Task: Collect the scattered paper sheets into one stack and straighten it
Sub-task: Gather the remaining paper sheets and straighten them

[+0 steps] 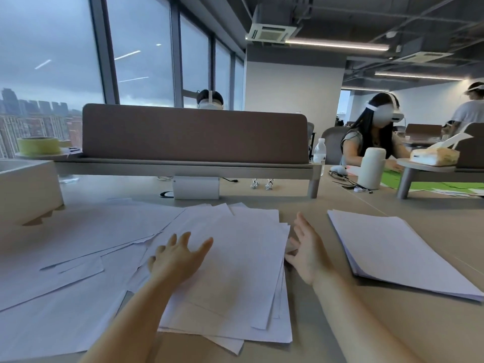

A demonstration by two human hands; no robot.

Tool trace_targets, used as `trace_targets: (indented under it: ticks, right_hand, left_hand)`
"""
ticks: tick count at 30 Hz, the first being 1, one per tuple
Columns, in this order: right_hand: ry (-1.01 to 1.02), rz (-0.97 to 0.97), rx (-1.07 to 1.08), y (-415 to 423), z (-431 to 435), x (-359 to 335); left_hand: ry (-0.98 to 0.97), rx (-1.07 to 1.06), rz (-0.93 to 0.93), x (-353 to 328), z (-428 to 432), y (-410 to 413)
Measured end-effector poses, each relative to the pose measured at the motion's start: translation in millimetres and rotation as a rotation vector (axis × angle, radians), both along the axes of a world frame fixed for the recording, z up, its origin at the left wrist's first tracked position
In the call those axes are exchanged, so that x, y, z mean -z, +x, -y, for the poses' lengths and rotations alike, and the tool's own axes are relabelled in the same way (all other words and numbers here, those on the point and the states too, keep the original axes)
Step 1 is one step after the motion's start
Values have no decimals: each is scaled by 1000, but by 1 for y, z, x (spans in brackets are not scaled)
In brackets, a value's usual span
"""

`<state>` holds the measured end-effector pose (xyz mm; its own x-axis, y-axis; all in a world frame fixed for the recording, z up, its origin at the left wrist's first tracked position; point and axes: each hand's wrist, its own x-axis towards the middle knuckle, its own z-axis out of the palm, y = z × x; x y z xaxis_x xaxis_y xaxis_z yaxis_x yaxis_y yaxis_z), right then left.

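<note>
A loose, uneven pile of sheets (235,279) lies at the middle of the counter (327,326), reaching its near edge. The left hand (178,260) rests flat on the pile, fingers (184,239) spread and gripping nothing. The right hand (310,255) stands edgewise against the pile's right side, its fingers straight. More scattered sheets (78,239) overlap toward the left edge, and a neater stack (398,250) lies apart toward the right. A brown divider panel (193,134) stands along the far edge.
</note>
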<state>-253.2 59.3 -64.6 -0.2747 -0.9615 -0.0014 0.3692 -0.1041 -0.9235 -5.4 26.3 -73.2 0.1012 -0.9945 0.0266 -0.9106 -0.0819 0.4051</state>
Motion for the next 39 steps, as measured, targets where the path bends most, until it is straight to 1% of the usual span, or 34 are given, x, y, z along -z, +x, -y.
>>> trace_targets:
  ticks: [1, 2, 5, 7, 9, 10, 12, 14, 15, 16, 20, 25, 27, 28, 30, 32, 35, 37, 39]
  right_hand:
    - [-16, -5, 25, -2, -1, 1]
    - [-23, -53, 64, -1, -5, -1]
    - [-30, -250, 126, -3, -3, 4]
    - [24, -495, 204, -1, 2, 6]
    - [142, -906, 282, -5, 9, 13]
    - [216, -1061, 276, -7, 12, 14]
    - [316, -1226, 226, -9, 13, 14]
    - [342, -1304, 169, -7, 11, 13]
    - [343, -1306, 150, -7, 10, 13]
    - [328, -1261, 129, -6, 10, 13]
    - [210, -1010, 99, -5, 8, 14]
    - [126, -600, 36, 2, 5, 7]
    - [111, -417, 33, 4, 3, 2]
    - [92, -365, 50, 6, 0, -2]
    - [83, -416, 95, 4, 0, -3]
    - [54, -435, 83, 5, 0, -5]
    - [61, -340, 16, 8, 3, -8]
    - [33, -241, -14, 12, 5, -8]
    - [55, -173, -42, 14, 7, -6]
  left_hand:
    - [3, -25, 38, 2, 0, 3]
    - [32, -47, 67, 3, 1, 5]
    - [134, -44, 72, 4, 0, 8]
    - [123, -16, 44, 2, -2, 6]
    - [102, -3, 42, 2, -5, 5]
    - [100, 1, 52, 2, -5, 5]
    - [117, 17, 78, 4, -4, 6]
    - [137, 38, 99, 5, -3, 7]
    - [143, 46, 106, 6, -3, 7]
    - [144, 49, 111, 7, -2, 6]
    - [122, 27, 73, 7, 1, 0]
    - [100, 46, -27, 9, 3, -10]
    - [107, 43, -83, 8, 4, -12]
    - [107, 41, -113, 8, 5, -12]
    - [88, 28, -121, 7, 6, -9]
    - [80, 8, -57, 8, 5, -5]
    - [129, 15, 8, 11, 4, -6]
    - [149, 21, 25, 11, 3, -12]
    - [151, 22, 33, 9, 2, -17]
